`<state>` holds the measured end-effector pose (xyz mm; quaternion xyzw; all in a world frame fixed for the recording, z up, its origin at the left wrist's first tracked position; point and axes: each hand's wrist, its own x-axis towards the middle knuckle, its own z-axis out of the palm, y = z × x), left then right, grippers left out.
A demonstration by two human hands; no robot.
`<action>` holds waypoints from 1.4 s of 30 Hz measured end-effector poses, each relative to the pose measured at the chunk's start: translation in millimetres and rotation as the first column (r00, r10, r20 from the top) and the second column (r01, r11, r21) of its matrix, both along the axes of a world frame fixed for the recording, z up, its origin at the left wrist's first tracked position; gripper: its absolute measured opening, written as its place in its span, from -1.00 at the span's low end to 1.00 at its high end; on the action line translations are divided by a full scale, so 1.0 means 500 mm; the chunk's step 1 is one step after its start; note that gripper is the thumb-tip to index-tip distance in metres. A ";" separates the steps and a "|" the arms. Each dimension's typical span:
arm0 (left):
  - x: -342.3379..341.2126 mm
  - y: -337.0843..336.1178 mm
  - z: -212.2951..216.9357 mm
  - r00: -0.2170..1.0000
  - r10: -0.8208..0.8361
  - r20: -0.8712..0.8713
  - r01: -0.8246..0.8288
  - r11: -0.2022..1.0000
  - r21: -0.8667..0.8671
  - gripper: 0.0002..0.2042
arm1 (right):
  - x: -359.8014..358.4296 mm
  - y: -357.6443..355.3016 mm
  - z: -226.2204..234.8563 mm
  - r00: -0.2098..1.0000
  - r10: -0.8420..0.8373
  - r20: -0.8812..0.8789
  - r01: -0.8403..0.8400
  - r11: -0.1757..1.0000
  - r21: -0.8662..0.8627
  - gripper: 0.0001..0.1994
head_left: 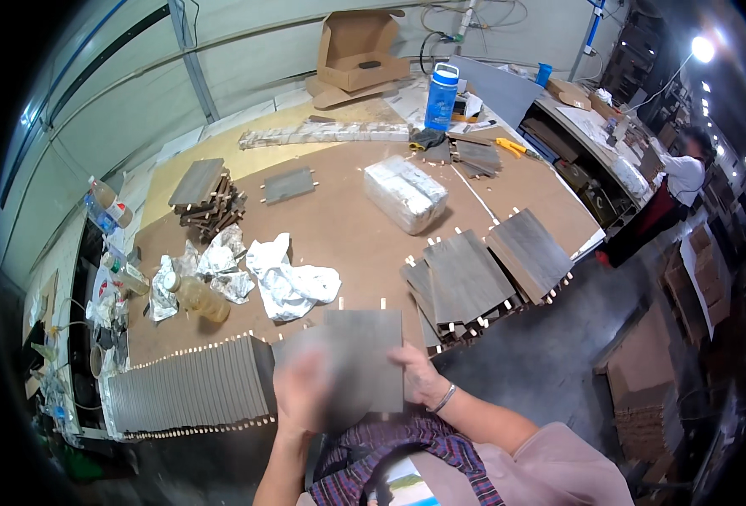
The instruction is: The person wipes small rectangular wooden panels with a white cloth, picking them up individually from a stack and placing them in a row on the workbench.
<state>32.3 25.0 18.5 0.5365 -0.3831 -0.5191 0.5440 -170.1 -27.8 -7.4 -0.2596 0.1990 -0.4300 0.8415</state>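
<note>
A grey wood-grain panel [373,347] with small pale dowels sticking out of its ends stands up before me at the table's near edge. My right hand [422,377], a bangle on its wrist, grips the panel's right edge. At the panel's left side is my left hand [305,384], its fingers smeared by motion, so their grip cannot be made out. Close to that hand a long row of like panels [192,384] stands on edge along the table front, dowels up and down. To the right, overlapping stacks of panels [466,274] lie flat at the table edge.
Crumpled white cloths [293,282] and a bottle of yellowish liquid [200,299] lie left of centre. A wrapped white block [407,194], a smaller panel stack [204,190], a blue bottle [441,99] and an open carton [360,51] stand farther back. A person [681,177] stands at far right.
</note>
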 end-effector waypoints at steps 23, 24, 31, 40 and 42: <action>-0.018 -0.025 0.039 0.498 0.279 0.821 0.275 0.847 -0.454 -0.63 | 0.010 -0.047 0.001 0.916 0.162 0.367 -0.245 0.950 0.193 -0.37; -0.022 -0.011 0.045 0.500 0.239 0.832 0.323 0.840 -0.436 -0.62 | 0.007 -0.045 0.004 0.941 0.139 0.308 -0.213 0.951 0.224 -0.37; -0.026 -0.007 0.037 0.518 0.207 0.830 0.309 0.859 -0.408 -0.61 | 0.001 -0.038 -0.012 0.939 0.153 0.309 -0.233 0.941 0.243 -0.37; -0.040 0.011 0.052 0.523 0.183 0.833 0.336 0.853 -0.399 -0.63 | 0.008 -0.038 -0.005 0.952 0.164 0.259 -0.236 0.930 0.281 -0.38; -0.038 0.006 0.041 0.512 0.205 0.834 0.310 0.862 -0.402 -0.63 | 0.011 -0.038 -0.006 0.950 0.162 0.268 -0.239 0.928 0.286 -0.39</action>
